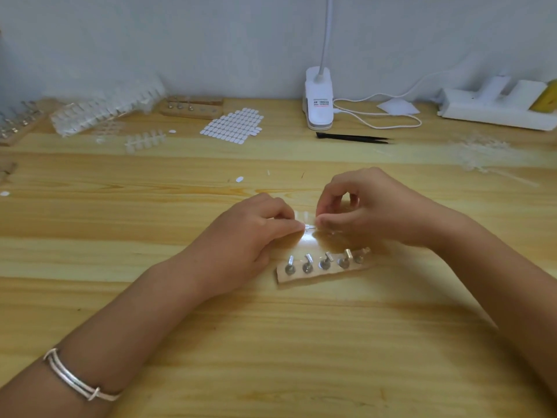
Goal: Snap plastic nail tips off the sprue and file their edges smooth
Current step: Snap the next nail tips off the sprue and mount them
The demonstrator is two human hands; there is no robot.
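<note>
Both hands meet over the middle of the wooden table. My left hand (256, 233) has its fingers curled and pinches one end of a small clear plastic sprue piece (308, 227). My right hand (361, 206) pinches the other end with thumb and forefinger. The clear piece is tiny and partly hidden by the fingertips, and a clear nail tip (302, 215) shows between the hands. Just in front of the hands lies a wooden holder block (322, 274) with several metal pegs standing in it.
At the back left lie clear nail-tip sprues (105, 111), a small sprue (144, 141), wooden peg blocks (193, 108) and a white sticker sheet (233, 125). A white clip lamp (319, 98) with cable, black tweezers (352, 138), a white box (494, 104) and plastic scraps (482, 152) sit back right.
</note>
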